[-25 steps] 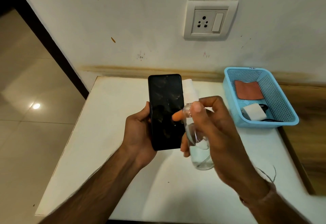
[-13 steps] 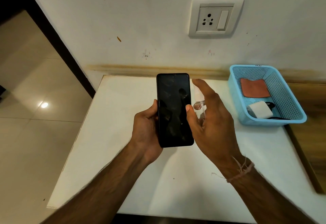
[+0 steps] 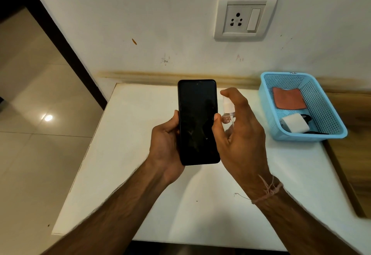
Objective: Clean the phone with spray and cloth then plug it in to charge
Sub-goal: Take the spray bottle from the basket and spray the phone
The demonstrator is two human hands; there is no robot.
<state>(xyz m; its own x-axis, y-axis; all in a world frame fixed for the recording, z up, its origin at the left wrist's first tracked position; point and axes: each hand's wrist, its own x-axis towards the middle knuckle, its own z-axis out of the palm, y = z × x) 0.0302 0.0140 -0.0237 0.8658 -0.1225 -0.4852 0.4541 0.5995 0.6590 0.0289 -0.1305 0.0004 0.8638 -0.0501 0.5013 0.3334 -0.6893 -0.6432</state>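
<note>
Left hand (image 3: 164,144) grips the phone (image 3: 197,122) by its edges, thumb on the near side, dark screen up and facing us, held above the white table (image 3: 140,154). Right hand (image 3: 241,134) is right beside it, fingers curled round the small clear spray bottle (image 3: 227,112), forefinger hooked over the white pump head, thumb against the neck; most of the bottle is hidden behind the palm. A thread band (image 3: 269,191) circles that wrist. Off to the right, a blue basket (image 3: 307,136) sits on the table holding the orange cloth (image 3: 289,98) and a white charger (image 3: 294,125) with its black cable (image 3: 307,117). Up on the wall, the socket (image 3: 244,18).
</note>
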